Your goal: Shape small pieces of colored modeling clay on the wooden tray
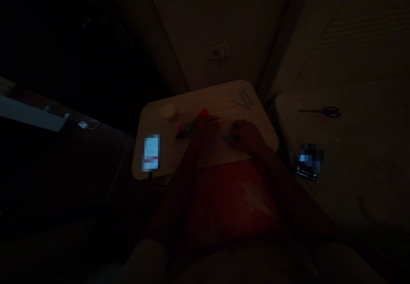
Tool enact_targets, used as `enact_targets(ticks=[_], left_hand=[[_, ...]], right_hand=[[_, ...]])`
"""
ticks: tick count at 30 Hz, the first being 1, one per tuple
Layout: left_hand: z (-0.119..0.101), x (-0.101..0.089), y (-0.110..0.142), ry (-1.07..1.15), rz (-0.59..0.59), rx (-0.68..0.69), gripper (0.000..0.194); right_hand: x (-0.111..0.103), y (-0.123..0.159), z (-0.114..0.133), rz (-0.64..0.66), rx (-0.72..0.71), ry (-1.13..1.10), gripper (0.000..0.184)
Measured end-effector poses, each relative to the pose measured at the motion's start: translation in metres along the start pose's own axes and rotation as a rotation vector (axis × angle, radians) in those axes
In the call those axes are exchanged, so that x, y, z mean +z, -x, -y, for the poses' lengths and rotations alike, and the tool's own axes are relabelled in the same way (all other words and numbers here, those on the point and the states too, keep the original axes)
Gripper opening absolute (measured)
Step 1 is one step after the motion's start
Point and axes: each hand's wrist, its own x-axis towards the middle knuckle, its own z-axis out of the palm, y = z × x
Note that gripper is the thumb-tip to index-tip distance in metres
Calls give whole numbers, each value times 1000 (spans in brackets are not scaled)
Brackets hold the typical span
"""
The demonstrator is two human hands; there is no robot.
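Observation:
The scene is very dark. Over the middle of a small wooden table (192,151), my left hand (205,125) has its fingers drawn together pointing right; whatever they hold, if anything, is lost in the shadow. Close around that hand lie a bright red piece (203,112), a green piece (188,128) and a smaller red piece (180,127), soft-looking, kind unclear. To the right, my right hand (246,135) is curled, with a thin pale stick-like thing (225,137) poking out leftward from its fingers. A gap separates the two hands.
Several thin greenish sticks (244,99) lie at the table's far right. A round lidded tub (168,112) stands at the left, near a lit phone (151,153). Scissors (322,112) and a dark device (306,171) rest on the pale surface at right. A wall socket (218,51) holds a plug.

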Motion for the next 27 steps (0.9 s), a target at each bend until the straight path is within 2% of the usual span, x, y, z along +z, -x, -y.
enact_targets(ticks=[5, 11, 16, 24, 27], left_hand=[[2, 2, 0, 33, -62, -15, 17], [5, 3, 2, 130, -88, -4, 11], [4, 9, 10, 168, -145, -19, 14], [7, 19, 25, 271, -293, 45, 14], [9, 21, 28, 286, -315, 56, 14]], right_hand=[[-4, -13, 3, 35, 89, 87, 45], [-1, -19, -1, 72, 10, 3, 34], [4, -17, -2, -14, 31, 24, 37], [15, -17, -2, -100, 84, -47, 25], [21, -24, 2, -201, 149, -119, 26]])
